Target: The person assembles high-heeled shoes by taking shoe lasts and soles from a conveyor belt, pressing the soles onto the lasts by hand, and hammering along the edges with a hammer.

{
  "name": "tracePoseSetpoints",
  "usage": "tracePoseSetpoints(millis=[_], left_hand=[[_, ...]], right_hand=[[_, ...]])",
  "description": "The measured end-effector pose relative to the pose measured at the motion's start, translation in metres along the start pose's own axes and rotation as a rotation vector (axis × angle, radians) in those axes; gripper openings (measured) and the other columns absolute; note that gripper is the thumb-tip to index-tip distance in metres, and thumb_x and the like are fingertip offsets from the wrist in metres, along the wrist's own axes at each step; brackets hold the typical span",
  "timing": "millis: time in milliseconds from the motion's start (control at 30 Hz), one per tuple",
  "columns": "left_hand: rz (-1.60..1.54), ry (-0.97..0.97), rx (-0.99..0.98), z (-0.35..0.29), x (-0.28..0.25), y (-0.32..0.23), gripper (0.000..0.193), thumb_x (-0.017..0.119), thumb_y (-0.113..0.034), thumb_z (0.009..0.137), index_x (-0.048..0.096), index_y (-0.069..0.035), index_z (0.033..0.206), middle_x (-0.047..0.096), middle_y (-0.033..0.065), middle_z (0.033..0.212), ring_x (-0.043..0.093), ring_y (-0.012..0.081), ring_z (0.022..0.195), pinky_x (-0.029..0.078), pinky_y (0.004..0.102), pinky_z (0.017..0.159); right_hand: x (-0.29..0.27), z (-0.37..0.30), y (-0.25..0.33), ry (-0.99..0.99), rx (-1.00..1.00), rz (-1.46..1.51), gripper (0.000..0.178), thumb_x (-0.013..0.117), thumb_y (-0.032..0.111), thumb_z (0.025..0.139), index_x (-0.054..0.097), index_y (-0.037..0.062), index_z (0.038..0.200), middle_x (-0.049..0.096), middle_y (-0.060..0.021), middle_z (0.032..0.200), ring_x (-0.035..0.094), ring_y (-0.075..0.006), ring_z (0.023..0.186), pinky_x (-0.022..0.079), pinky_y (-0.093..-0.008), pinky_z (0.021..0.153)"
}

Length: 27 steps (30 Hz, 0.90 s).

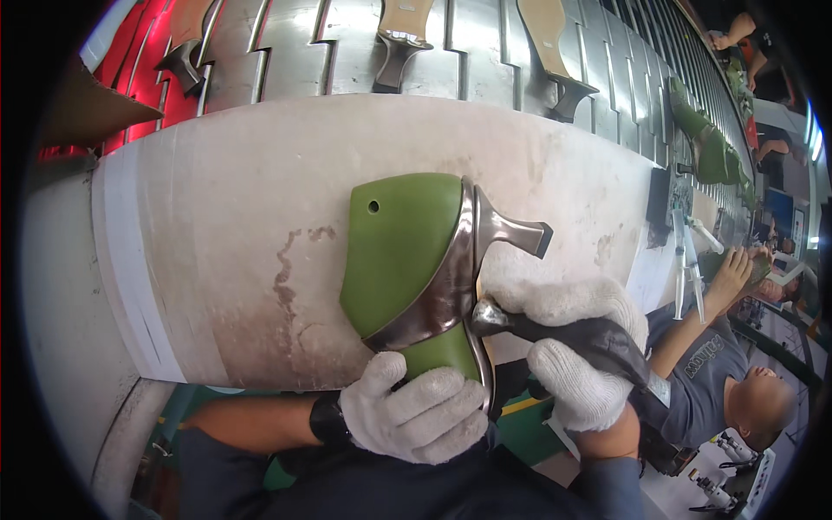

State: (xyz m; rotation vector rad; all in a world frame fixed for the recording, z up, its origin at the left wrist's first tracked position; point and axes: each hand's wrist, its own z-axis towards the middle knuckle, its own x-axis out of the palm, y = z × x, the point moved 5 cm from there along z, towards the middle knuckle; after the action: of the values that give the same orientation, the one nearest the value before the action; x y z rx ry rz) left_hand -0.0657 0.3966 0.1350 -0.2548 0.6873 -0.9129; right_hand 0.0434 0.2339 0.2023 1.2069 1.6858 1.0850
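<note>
A high-heeled shoe with a metallic brown upper lies on its side over the bench, fitted on a green shoe last with a round hole near its top. Its metallic heel points right. My left hand, in a pale knit glove, is closed round the green toe end. My right hand, gloved too, grips a dark hammer. The hammer's rounded metal face is at the sole edge, just below the heel; whether it touches is hard to tell.
Beyond the pale, stained bench runs a metal slat conveyor carrying several heeled soles. Green lasts lie farther along it. At the right are a tool with pale handles and a co-worker, hands raised.
</note>
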Motion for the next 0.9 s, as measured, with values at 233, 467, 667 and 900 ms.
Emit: tracePoseSetpoints(millis=[233, 467, 667, 900], left_hand=[[0.012, 0.059, -0.006, -0.005, -0.007, -0.002, 0.026, 0.075, -0.019, 0.092, 0.067, -0.018, 0.116, 0.075, 0.0009, 0.116, 0.069, 0.022, 0.11, 0.041, 0.0577, 0.111], [0.091, 0.062, 0.057, -0.005, -0.002, -0.007, 0.039, 0.074, -0.007, 0.095, 0.057, -0.009, 0.131, 0.07, 0.0115, 0.126, 0.071, 0.031, 0.113, 0.029, 0.0677, 0.13], [0.188, 0.181, 0.187, -0.018, -0.011, 0.003, 0.085, 0.086, -0.028, 0.093, 0.038, 0.0, 0.158, 0.054, 0.0246, 0.148, 0.054, 0.0492, 0.145, 0.03, 0.0725, 0.13], [0.156, 0.16, 0.201, -0.014, -0.011, -0.002, 0.086, 0.086, -0.029, 0.095, 0.037, 0.0, 0.159, 0.052, 0.0271, 0.152, 0.054, 0.0499, 0.145, 0.028, 0.0731, 0.131]], right_hand=[[0.016, 0.037, 0.041, 0.223, 0.219, -0.224, 0.029, 0.079, 0.004, 0.095, 0.073, -0.0068, 0.121, 0.08, -0.0208, 0.121, 0.078, -0.0272, 0.11, 0.062, -0.0429, 0.104], [0.0, 0.034, 0.021, 0.4, -0.178, -0.27, 0.03, 0.076, 0.025, 0.101, 0.079, 0.0031, 0.121, 0.08, -0.0144, 0.109, 0.076, -0.0243, 0.102, 0.059, -0.0365, 0.095], [-0.003, -0.005, 0.003, 0.289, -0.063, -0.183, 0.021, 0.073, 0.015, 0.104, 0.078, 0.0012, 0.12, 0.081, -0.0088, 0.107, 0.075, -0.0176, 0.103, 0.059, -0.0339, 0.095], [-0.015, -0.115, 0.013, -0.195, -0.455, 0.372, 0.034, 0.078, -0.003, 0.09, 0.071, -0.0086, 0.123, 0.08, -0.0273, 0.12, 0.079, -0.0327, 0.113, 0.063, -0.045, 0.104]])
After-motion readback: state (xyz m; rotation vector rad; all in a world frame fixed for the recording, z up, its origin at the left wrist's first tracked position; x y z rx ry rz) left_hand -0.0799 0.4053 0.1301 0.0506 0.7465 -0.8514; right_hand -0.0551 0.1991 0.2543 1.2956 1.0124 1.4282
